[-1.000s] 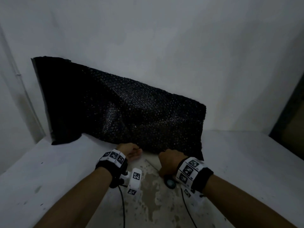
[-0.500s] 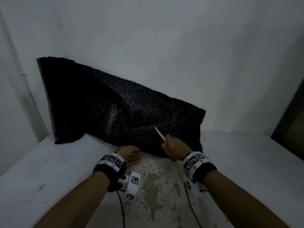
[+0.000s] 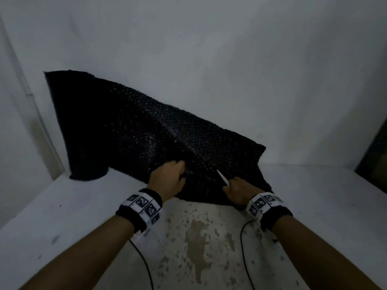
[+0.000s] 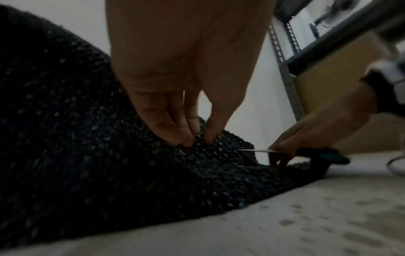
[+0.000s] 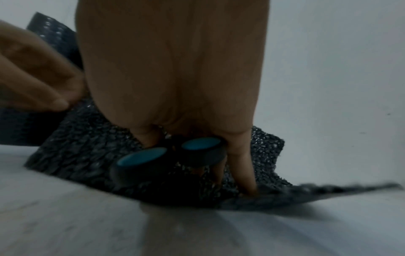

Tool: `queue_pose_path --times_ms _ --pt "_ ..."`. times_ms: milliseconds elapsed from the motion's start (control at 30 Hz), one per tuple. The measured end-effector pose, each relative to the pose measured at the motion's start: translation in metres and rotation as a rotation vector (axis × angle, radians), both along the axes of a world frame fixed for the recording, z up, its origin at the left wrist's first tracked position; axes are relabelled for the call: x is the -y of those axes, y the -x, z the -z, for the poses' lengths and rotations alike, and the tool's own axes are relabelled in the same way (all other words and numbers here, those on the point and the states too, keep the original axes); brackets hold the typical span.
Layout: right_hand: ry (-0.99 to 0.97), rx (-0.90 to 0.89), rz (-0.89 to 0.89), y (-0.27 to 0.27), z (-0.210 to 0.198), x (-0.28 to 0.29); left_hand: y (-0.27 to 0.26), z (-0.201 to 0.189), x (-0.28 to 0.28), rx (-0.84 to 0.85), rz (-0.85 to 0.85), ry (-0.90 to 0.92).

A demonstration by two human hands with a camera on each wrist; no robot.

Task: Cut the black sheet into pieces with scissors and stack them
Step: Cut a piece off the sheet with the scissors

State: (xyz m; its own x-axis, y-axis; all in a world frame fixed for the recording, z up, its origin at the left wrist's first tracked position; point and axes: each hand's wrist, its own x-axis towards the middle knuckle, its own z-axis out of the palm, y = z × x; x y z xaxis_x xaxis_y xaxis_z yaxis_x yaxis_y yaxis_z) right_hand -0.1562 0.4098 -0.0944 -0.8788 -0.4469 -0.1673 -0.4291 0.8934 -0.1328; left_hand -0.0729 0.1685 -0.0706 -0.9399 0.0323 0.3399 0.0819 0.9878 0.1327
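A large black textured sheet (image 3: 129,130) leans against the white wall, with its lower edge on the table. My left hand (image 3: 177,170) pinches a raised fold near that lower edge; the left wrist view shows fingers and thumb pressed into the sheet (image 4: 87,138). Just to the right, my right hand (image 3: 232,185) grips the scissors (image 3: 222,177), whose pale blade points up-left over the sheet. In the right wrist view the black and teal scissors handles (image 5: 168,155) sit on my fingers, over the sheet (image 5: 83,152). The blade (image 4: 256,150) lies close to the left fingertips.
The white table (image 3: 83,206) has a worn, stained patch (image 3: 196,237) in front of me. Two thin black cables (image 3: 144,262) trail from the wrist bands. A dark opening (image 3: 374,160) stands at the far right, and a metal shelf upright (image 4: 289,78) shows in the left wrist view.
My left hand rose from the table edge and pinched a fold of the sheet. My right hand lifted the scissors off the table and brought them to the sheet's lower right.
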Motion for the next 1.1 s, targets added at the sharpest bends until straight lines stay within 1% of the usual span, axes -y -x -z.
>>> queue_pose_path --times_ms 33,67,133,200,233,267,367,433,533,633,700,833,933,967,1033,1100 --pt "0.064 0.022 0.043 0.0 -0.003 -0.004 0.01 0.0 0.0 -0.032 0.088 0.082" --pt "0.11 0.033 0.106 0.001 -0.004 -0.007 0.019 0.002 0.001 0.033 0.131 0.138" --pt "0.139 0.04 0.121 0.004 -0.002 -0.014 0.035 0.008 0.003 0.275 0.078 0.179" --pt "0.119 0.064 0.163 0.006 -0.001 -0.019 0.045 0.019 0.004 0.517 -0.008 0.143" --pt "0.125 0.063 0.164 0.006 -0.002 -0.022 0.047 0.024 0.003 0.59 -0.036 0.137" --pt "0.111 0.076 0.16 0.005 -0.003 -0.026 0.047 0.028 0.001 0.629 -0.055 0.15" --pt "0.057 0.191 0.142 0.004 -0.014 -0.029 0.047 0.033 -0.002 0.639 -0.091 0.215" --pt "0.063 0.234 0.14 0.007 -0.02 -0.03 0.045 0.03 -0.001 0.621 -0.076 0.223" --pt "0.098 0.228 0.182 0.007 -0.031 -0.027 0.045 0.023 0.001 0.699 -0.039 0.186" --pt "0.095 0.229 0.174 0.013 -0.032 -0.02 0.047 0.015 -0.001 0.759 -0.02 0.174" --pt "0.068 0.237 0.16 0.018 -0.026 -0.016 0.047 0.012 -0.003 0.764 -0.016 0.157" --pt "0.053 0.25 0.228 0.015 -0.026 -0.018 0.048 0.014 -0.005 0.743 -0.008 0.101" --pt "0.026 0.251 0.243 0.017 -0.027 -0.027 0.049 0.017 -0.006 0.766 -0.007 0.144" --pt "0.079 0.244 0.261 0.017 -0.027 -0.029 0.049 0.018 -0.007 0.776 -0.009 0.171" --pt "0.151 0.145 0.276 0.018 -0.027 -0.031 0.05 0.018 -0.011 0.783 -0.014 0.219" --pt "0.29 0.082 0.304 0.017 -0.028 -0.029 0.052 0.015 -0.014 0.781 -0.013 0.229"
